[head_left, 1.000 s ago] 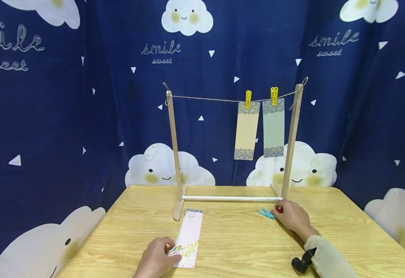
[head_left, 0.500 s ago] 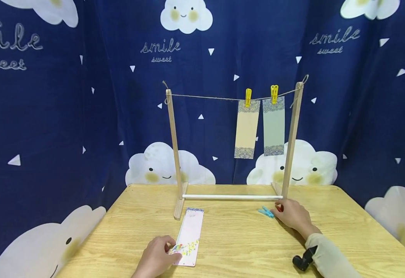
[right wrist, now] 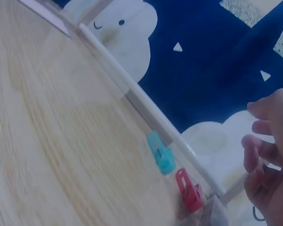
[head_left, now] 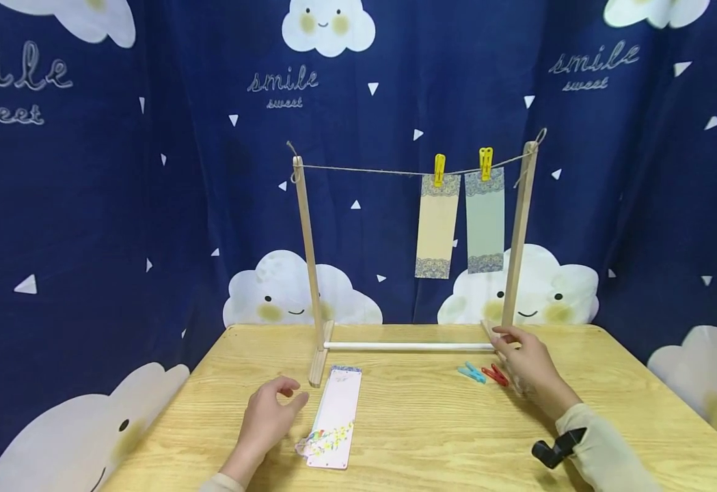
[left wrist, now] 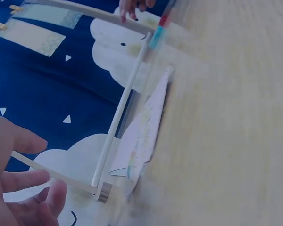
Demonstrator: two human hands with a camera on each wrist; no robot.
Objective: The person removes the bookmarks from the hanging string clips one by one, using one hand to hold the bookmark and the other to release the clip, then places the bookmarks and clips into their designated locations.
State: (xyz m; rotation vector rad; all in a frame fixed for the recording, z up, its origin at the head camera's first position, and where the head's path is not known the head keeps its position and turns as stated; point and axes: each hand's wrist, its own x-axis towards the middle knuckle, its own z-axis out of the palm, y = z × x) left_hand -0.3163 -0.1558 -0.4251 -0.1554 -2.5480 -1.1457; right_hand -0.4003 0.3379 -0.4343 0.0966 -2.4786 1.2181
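Pale pink card (head_left: 336, 413) with yellow flowers lies on the tabletop (head_left: 420, 424), in front of the left end of the wooden rack (head_left: 309, 253). A moment ago the left hand (head_left: 267, 413) had it pinched at the near corner; now that hand is off it, just to its left, thumb and fingers apart and holding nothing. Over on the right, the right hand (head_left: 527, 359) has come away from the red peg (head_left: 496, 375), which it mostly covered before. It is raised beside the rack's right post, fingers loosely bent, nothing in them. So the red peg shows whole, just beside the blue peg (head_left: 472, 372). On the line, the cream card (head_left: 437, 229) and green card (head_left: 485, 222) hang as earlier.

The right hand hides the foot of the right post. A lace-patterned strip shows at the pink card's far end; I can't tell whether it belongs to a 2nd card underneath. The left wrist view blurs the card, and both wrist views cut off part of their hand.
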